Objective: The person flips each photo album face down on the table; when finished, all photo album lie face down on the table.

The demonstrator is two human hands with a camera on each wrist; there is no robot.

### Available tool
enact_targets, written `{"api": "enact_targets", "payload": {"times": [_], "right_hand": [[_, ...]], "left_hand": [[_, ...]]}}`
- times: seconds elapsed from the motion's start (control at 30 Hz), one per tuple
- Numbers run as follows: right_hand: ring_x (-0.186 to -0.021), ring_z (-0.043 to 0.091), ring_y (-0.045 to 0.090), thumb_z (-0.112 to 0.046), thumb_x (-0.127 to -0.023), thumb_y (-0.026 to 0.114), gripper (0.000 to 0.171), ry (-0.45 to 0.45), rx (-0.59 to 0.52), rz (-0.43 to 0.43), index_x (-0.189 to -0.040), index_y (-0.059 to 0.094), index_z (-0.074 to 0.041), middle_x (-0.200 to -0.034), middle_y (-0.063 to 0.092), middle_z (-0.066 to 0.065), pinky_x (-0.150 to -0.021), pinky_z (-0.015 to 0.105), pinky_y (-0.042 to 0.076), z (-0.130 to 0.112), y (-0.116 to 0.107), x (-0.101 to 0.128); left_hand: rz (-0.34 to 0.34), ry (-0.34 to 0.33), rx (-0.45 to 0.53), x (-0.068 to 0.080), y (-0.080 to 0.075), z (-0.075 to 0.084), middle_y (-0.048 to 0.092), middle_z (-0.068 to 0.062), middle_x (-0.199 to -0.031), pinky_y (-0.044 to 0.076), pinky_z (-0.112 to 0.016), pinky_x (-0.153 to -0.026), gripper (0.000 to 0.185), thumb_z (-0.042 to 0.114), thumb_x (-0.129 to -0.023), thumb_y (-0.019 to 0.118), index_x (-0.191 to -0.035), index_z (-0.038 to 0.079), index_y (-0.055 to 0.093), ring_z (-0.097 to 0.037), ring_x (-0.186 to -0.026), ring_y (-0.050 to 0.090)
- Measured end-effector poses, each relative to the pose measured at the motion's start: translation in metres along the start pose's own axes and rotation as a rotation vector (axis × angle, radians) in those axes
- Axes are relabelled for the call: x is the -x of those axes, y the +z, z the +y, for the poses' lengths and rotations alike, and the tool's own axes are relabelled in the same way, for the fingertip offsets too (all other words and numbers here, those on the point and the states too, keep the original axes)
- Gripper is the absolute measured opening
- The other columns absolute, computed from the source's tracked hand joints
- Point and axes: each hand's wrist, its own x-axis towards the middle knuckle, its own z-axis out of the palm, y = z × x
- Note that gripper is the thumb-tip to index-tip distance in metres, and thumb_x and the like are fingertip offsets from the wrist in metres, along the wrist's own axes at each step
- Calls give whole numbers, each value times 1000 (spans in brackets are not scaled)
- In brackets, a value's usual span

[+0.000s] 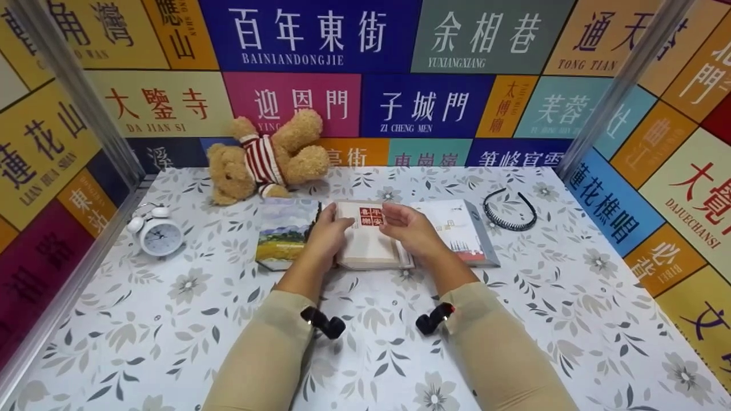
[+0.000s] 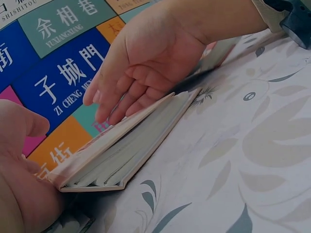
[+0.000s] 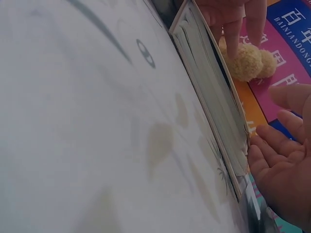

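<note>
Cream hardcover book with a red square of white characters (image 1: 368,246) lies on the table, between both hands. Left hand (image 1: 330,233): fingers extended along the book's left edge, thumb out toward the cover. Right hand (image 1: 412,227): fingers loosely bent, not wrapped round anything, by the right edge; exact contact hard to tell. Just left, a book with a painted landscape cover (image 1: 284,231); on the right, a white book with a grey spine strip (image 1: 485,242). Farther right, a black toothed plastic headband (image 1: 517,227). Behind the landscape book, a tan plush bear in a red-and-white striped shirt (image 1: 264,160), tipped over. Far left, a white twin-bell alarm clock (image 1: 161,236). White tabletop with grey floral print (image 1: 188,319) below; wall of multicoloured Chinese place-name panels (image 1: 308,34) behind.
</note>
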Motion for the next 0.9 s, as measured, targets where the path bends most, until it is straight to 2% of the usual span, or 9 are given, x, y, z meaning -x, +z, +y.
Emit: {"api": "enact_targets", "payload": {"times": [0.1,0.3,0.57,0.67,0.9], "right_hand": [[-151,31,52,-5,-98,75,62,6,7,3,-156,54,-5,-160,56,16,-128,42,41,-1,2,1],[-151,29,53,-7,-99,74,61,1,-41,-25,-156,53,-6,-160,57,14,-127,39,43,-6,7,4],[-151,30,52,-5,-99,72,62,-16,-38,-29,-157,51,-4,-160,57,16,-127,41,42,-7,5,6],[-150,31,53,-6,-100,72,62,-13,-29,-34,-157,51,-4,-158,58,16,-126,41,44,-11,3,7],[-148,29,56,-12,-102,71,58,-74,10,-66,-157,53,-7,-157,60,14,-121,38,49,-25,4,14]], "left_hand": [[-4,-3,20,0,-1,2,29,-8,-178,34,-42,-131,79,19,-101,64,-171,17,27,-26,-161,34],[4,26,123,1,-6,7,36,-3,-174,49,-47,-118,76,13,-100,62,-169,22,32,-29,-148,49],[-1,60,229,0,-7,7,49,-8,-164,54,-46,-113,77,-5,-92,56,-165,15,41,-31,-138,58],[-7,52,280,2,-6,9,56,-12,-158,56,-43,-110,72,-3,-93,59,-162,14,48,-30,-133,61],[-78,60,374,10,-2,16,65,-16,-149,62,-32,-90,59,13,-99,59,-157,18,54,-26,-121,69]]}}
